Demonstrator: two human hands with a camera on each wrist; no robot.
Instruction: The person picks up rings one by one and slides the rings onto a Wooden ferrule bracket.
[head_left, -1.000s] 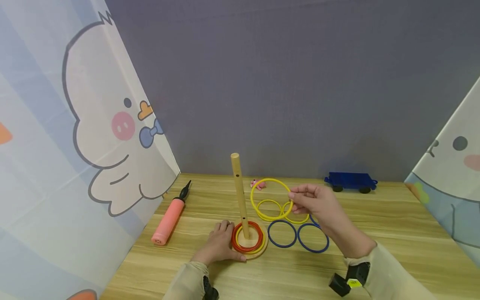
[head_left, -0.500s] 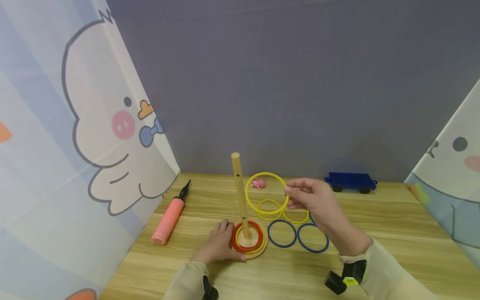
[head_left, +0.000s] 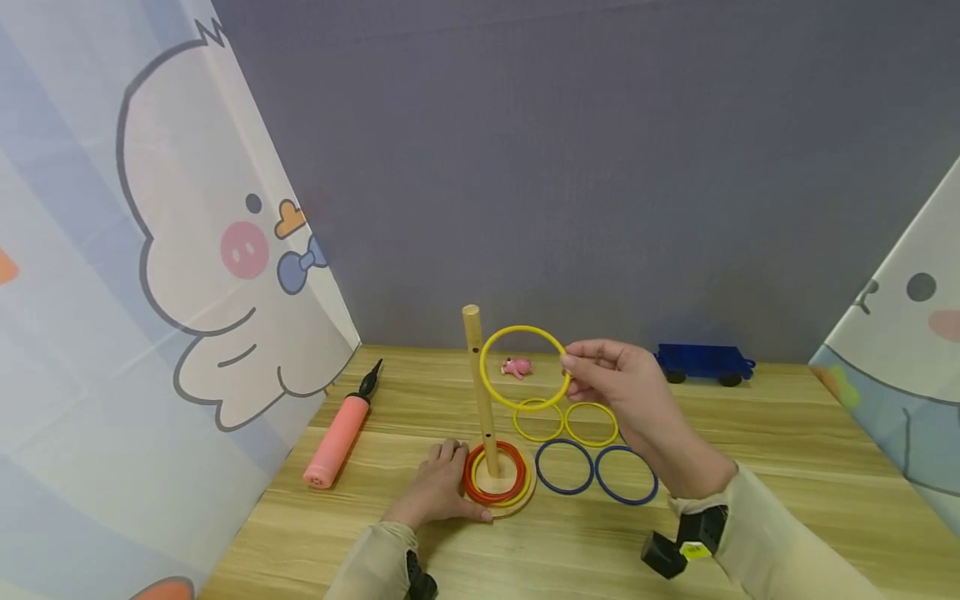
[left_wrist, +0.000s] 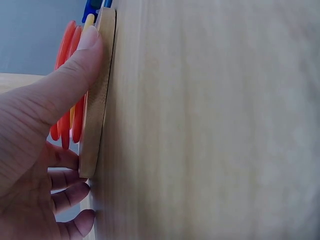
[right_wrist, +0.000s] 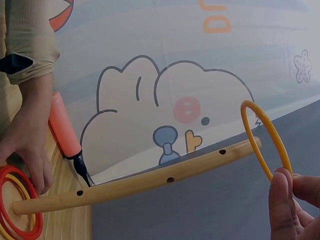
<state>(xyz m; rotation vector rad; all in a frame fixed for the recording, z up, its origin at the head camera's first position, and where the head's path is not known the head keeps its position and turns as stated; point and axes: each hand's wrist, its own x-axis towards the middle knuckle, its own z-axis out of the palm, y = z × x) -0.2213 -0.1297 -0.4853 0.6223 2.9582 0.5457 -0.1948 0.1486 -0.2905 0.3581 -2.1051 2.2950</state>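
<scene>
My right hand [head_left: 626, 387] pinches a yellow ring [head_left: 525, 327] between thumb and fingertips, holding it raised and tilted beside the wooden post [head_left: 482, 383]. In the right wrist view the yellow ring [right_wrist: 272, 132] overlaps the top of the post [right_wrist: 200, 174]. My left hand [head_left: 435, 487] grips the edge of the round wooden base [left_wrist: 95, 130], thumb along one side and fingers at the other. Red rings [left_wrist: 65, 42] and a yellow ring lie stacked on that base around the post's foot.
Two yellow rings [head_left: 591, 404] and several blue rings [head_left: 565, 441] lie flat right of the stand, one blue ring mostly hidden by my right arm. A pink hand pump [head_left: 337, 442] lies left, a small pink toy [head_left: 517, 367] behind, a blue wheeled cart [head_left: 703, 361] back right.
My right hand has lifted the yellow ring up and left toward the top of the post. The left hand and the stand have stayed in place.
</scene>
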